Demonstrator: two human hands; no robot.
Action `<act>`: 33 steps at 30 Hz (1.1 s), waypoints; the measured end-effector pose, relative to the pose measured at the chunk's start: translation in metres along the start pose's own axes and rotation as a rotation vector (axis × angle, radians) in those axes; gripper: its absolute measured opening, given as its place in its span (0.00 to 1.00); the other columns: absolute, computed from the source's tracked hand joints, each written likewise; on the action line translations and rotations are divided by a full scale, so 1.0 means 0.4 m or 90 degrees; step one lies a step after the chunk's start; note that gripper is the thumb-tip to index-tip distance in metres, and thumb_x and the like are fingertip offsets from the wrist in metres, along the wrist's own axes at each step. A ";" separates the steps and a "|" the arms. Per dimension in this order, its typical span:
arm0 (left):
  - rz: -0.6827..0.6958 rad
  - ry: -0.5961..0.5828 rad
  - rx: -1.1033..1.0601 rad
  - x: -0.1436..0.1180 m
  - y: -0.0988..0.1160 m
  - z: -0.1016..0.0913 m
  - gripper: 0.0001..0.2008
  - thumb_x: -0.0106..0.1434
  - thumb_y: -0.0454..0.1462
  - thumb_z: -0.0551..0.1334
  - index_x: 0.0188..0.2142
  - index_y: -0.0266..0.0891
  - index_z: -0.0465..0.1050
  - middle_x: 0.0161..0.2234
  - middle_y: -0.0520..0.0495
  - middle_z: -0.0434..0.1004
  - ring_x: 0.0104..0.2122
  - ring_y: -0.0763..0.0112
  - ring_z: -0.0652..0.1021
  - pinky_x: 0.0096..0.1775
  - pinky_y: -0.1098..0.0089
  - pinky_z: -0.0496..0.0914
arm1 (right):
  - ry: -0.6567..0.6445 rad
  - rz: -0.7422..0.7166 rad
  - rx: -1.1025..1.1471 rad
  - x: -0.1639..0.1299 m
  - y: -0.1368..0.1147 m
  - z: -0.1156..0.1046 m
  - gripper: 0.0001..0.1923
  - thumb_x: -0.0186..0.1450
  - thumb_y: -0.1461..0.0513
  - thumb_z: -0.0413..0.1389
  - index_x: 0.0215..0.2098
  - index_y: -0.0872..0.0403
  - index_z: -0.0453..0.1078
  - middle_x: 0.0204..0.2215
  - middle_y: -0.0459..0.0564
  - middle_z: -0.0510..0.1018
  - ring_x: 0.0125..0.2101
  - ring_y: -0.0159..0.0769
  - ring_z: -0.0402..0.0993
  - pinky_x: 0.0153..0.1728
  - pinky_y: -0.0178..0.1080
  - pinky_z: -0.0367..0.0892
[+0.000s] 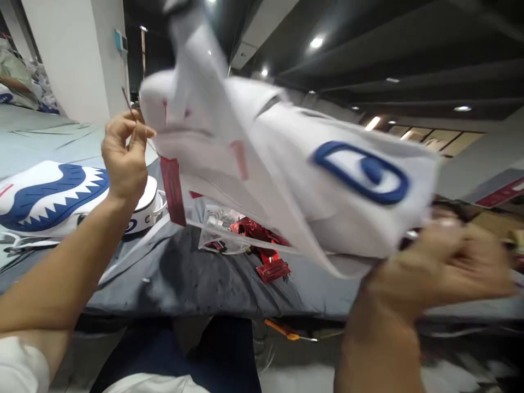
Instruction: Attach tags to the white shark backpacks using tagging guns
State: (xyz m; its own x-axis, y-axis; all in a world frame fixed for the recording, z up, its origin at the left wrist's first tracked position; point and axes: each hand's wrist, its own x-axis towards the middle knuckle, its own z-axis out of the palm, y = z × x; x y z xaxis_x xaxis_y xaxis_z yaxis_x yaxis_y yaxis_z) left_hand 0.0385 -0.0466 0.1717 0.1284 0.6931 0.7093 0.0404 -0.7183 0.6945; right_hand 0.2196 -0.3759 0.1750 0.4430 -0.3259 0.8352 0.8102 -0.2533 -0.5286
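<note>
I see the white garment (262, 164) as soft matt cloth, with a blue patch (362, 172) that looks stitched and slightly raised. The red tag (172, 191) hanging from it seems flat card or paper, matt. On the table, the grey cover (184, 278) is dull woven cloth, faintly creased. The clear bag (219, 234) is thin glossy plastic (it catches the ceiling lights), and the red pieces (262, 245) beside it shine like foil.

Pretty dim room lit by round recessed ceiling spotlights (316, 42) (a few glaring), with heavy motion blur on the white fabric cap with blue oval patch (286, 169) and fisheye bending at the edges.
</note>
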 end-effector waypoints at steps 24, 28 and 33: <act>-0.341 -0.761 0.033 -0.663 -0.124 -0.050 0.16 0.67 0.37 0.53 0.38 0.40 0.81 0.28 0.47 0.80 0.27 0.69 0.75 0.32 0.70 0.63 | -0.750 -0.023 -0.015 -0.695 0.093 -0.091 0.12 0.71 0.63 0.49 0.43 0.53 0.76 0.35 0.54 0.79 0.37 0.43 0.73 0.39 0.45 0.69; -0.359 -0.741 -0.002 -0.673 -0.131 -0.037 0.16 0.67 0.38 0.53 0.37 0.39 0.81 0.26 0.48 0.78 0.26 0.69 0.75 0.32 0.71 0.64 | -0.762 -0.013 -0.001 -0.694 0.091 -0.103 0.12 0.72 0.63 0.50 0.44 0.53 0.75 0.36 0.54 0.79 0.37 0.43 0.73 0.40 0.45 0.69; -0.418 -0.747 -0.058 -0.677 -0.151 -0.029 0.15 0.67 0.40 0.53 0.38 0.37 0.79 0.25 0.51 0.75 0.20 0.76 0.70 0.26 0.74 0.63 | -0.770 0.001 0.020 -0.684 0.091 -0.106 0.12 0.72 0.64 0.49 0.43 0.54 0.75 0.35 0.54 0.79 0.37 0.42 0.73 0.39 0.44 0.68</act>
State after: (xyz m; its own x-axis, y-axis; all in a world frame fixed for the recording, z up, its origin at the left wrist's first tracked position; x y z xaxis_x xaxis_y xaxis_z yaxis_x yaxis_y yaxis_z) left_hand -0.0102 -0.1901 -0.0609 0.8778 0.4122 -0.2440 0.3622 -0.2379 0.9012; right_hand 0.1117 -0.3345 -0.0794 0.5025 0.7412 0.4451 0.8112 -0.2261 -0.5393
